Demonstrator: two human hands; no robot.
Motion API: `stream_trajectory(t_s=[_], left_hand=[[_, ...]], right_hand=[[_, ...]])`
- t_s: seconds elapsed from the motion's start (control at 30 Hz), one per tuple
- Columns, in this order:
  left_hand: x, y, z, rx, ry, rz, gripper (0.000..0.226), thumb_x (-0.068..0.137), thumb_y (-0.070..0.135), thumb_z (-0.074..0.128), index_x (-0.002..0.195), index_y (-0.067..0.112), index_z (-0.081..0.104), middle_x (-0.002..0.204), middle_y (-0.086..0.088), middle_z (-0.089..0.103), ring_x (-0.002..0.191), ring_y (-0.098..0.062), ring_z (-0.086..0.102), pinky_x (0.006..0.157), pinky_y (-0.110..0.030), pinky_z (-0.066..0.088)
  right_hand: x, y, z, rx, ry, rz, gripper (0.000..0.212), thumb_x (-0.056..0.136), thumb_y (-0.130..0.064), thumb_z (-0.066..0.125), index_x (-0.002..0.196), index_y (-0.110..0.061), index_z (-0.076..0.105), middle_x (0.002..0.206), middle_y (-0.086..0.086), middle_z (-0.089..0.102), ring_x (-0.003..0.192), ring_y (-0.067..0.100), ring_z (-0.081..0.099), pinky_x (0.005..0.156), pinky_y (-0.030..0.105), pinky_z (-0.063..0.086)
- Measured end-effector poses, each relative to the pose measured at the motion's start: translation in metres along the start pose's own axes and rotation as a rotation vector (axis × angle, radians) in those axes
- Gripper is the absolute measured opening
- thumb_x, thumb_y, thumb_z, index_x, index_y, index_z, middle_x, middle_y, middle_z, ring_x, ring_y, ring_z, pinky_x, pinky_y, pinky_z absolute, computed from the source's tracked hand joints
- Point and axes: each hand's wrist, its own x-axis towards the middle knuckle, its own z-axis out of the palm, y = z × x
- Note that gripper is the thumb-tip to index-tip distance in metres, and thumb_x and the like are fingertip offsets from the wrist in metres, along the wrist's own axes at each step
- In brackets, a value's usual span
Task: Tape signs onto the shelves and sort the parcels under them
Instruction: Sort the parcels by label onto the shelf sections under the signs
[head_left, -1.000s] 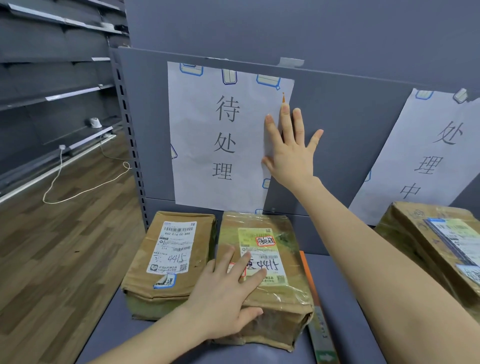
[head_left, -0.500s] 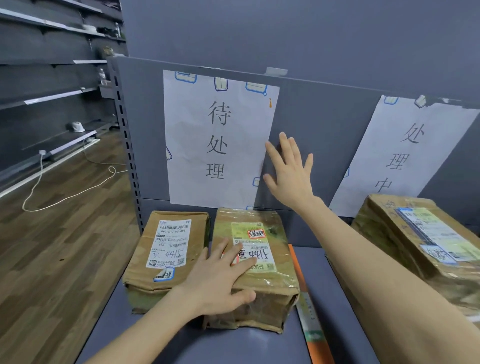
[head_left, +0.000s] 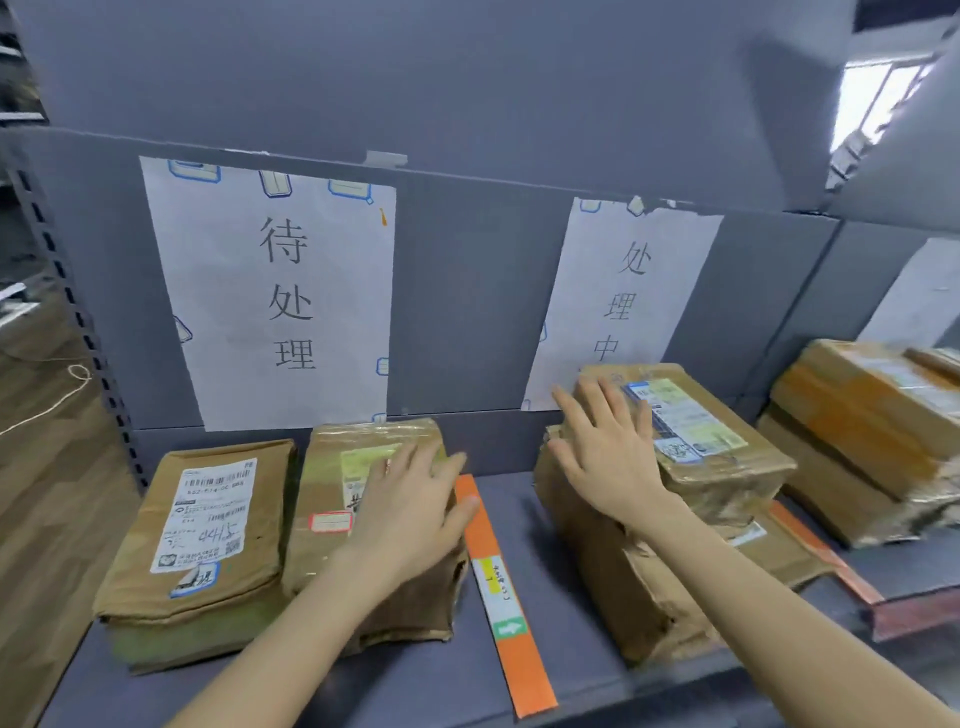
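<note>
Progress: first sign (head_left: 280, 291) taped above left grip (head_left: 410, 514), second sign (head_left: 623, 296) above right grip (head_left: 608, 452) | left grip released, flat on parcel (head_left: 324, 483) | right grip released, flat on parcel stack (head_left: 717, 467) | sorting looks nearly finished.

A plain matt grey wall (head_left: 467, 78) fills the upper view above the grey metal shelf back panel (head_left: 467, 312). At the left, a slotted grey steel upright (head_left: 78, 322) stands over a brown wood-plank floor (head_left: 47, 493), where a thin white cord (head_left: 41, 409) trails. Bright daylight shows through a window (head_left: 878, 98) at the upper right.
</note>
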Motion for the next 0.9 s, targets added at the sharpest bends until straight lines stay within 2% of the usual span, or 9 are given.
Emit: stream_trajectory(t_s=[0.1, 0.17, 0.2, 0.27, 0.4, 0.57, 0.7, 0.8, 0.9], left_hand=[[0.01, 0.042, -0.005, -0.012, 0.058, 0.051, 0.091, 0.069, 0.06, 0.002, 0.136, 0.019, 0.048, 0.142, -0.008, 0.044, 0.134, -0.029, 0.035, 0.104, -0.042, 0.033], [0.014, 0.076, -0.006, -0.02, 0.145, 0.127, 0.07, 0.078, 0.054, 0.023, 0.113, 0.011, 0.066, 0.117, -0.013, 0.063, 0.11, -0.035, 0.059, 0.083, -0.046, 0.05], [0.014, 0.095, -0.006, -0.029, 0.157, 0.137, 0.06, 0.079, 0.05, 0.032, 0.102, 0.01, 0.07, 0.104, -0.013, 0.068, 0.096, -0.034, 0.065, 0.071, -0.045, 0.054], [0.013, 0.134, -0.003, -0.037, 0.2, 0.17, 0.051, 0.078, 0.046, 0.039, 0.094, 0.011, 0.071, 0.094, -0.009, 0.069, 0.086, -0.032, 0.067, 0.062, -0.042, 0.055], [0.007, 0.211, 0.014, -0.049, 0.161, 0.242, 0.054, 0.078, 0.047, 0.037, 0.098, 0.011, 0.072, 0.097, -0.009, 0.069, 0.09, -0.031, 0.066, 0.066, -0.04, 0.055], [-0.001, 0.295, 0.043, -0.143, 0.057, 0.299, 0.075, 0.079, 0.057, 0.017, 0.128, 0.015, 0.056, 0.132, -0.007, 0.053, 0.124, -0.03, 0.045, 0.097, -0.042, 0.039], [0.0, 0.372, 0.069, -0.166, 0.007, 0.43, 0.075, 0.08, 0.055, 0.017, 0.124, 0.013, 0.06, 0.126, -0.009, 0.058, 0.119, -0.031, 0.052, 0.095, -0.042, 0.042], [0.005, 0.422, 0.082, -0.19, -0.034, 0.519, 0.066, 0.083, 0.051, 0.022, 0.115, 0.014, 0.066, 0.115, -0.009, 0.065, 0.109, -0.031, 0.06, 0.084, -0.042, 0.05], [0.014, 0.464, 0.099, -0.184, -0.064, 0.593, 0.084, 0.075, 0.058, 0.005, 0.132, 0.019, 0.052, 0.136, -0.005, 0.051, 0.129, -0.025, 0.042, 0.099, -0.04, 0.037]], right_hand=[[-0.028, 0.034, -0.023, -0.006, 0.057, 0.031, 0.054, 0.082, -0.04, 0.039, 0.126, -0.015, 0.059, 0.129, 0.013, 0.057, 0.122, 0.039, 0.051, 0.089, 0.067, 0.038], [-0.05, 0.063, -0.037, -0.058, 0.091, 0.034, 0.053, 0.081, -0.041, 0.038, 0.12, -0.014, 0.062, 0.12, 0.013, 0.062, 0.113, 0.038, 0.058, 0.082, 0.066, 0.044], [-0.063, 0.079, -0.042, -0.072, 0.103, 0.039, 0.052, 0.082, -0.041, 0.038, 0.117, -0.014, 0.063, 0.118, 0.013, 0.063, 0.11, 0.037, 0.06, 0.079, 0.065, 0.045], [-0.091, 0.113, -0.051, -0.089, 0.09, 0.061, 0.049, 0.082, -0.041, 0.037, 0.114, -0.014, 0.064, 0.115, 0.012, 0.064, 0.108, 0.036, 0.061, 0.077, 0.064, 0.047], [-0.151, 0.178, -0.06, -0.129, -0.028, 0.137, 0.05, 0.083, -0.042, 0.036, 0.114, -0.014, 0.064, 0.112, 0.01, 0.066, 0.106, 0.033, 0.063, 0.073, 0.061, 0.049], [-0.222, 0.245, -0.067, -0.083, -0.122, 0.257, 0.053, 0.082, -0.041, 0.035, 0.118, -0.014, 0.062, 0.114, 0.01, 0.065, 0.106, 0.033, 0.063, 0.075, 0.06, 0.049], [-0.283, 0.295, -0.078, -0.052, -0.158, 0.407, 0.063, 0.083, -0.046, 0.026, 0.128, -0.014, 0.056, 0.125, 0.01, 0.06, 0.118, 0.034, 0.055, 0.089, 0.061, 0.042], [-0.322, 0.33, -0.082, -0.095, -0.173, 0.511, 0.056, 0.082, -0.043, 0.034, 0.12, -0.014, 0.062, 0.114, 0.01, 0.066, 0.107, 0.033, 0.062, 0.079, 0.061, 0.049], [-0.349, 0.363, -0.081, -0.126, -0.214, 0.606, 0.051, 0.081, -0.043, 0.037, 0.115, -0.016, 0.064, 0.105, 0.007, 0.068, 0.098, 0.029, 0.066, 0.07, 0.056, 0.054]])
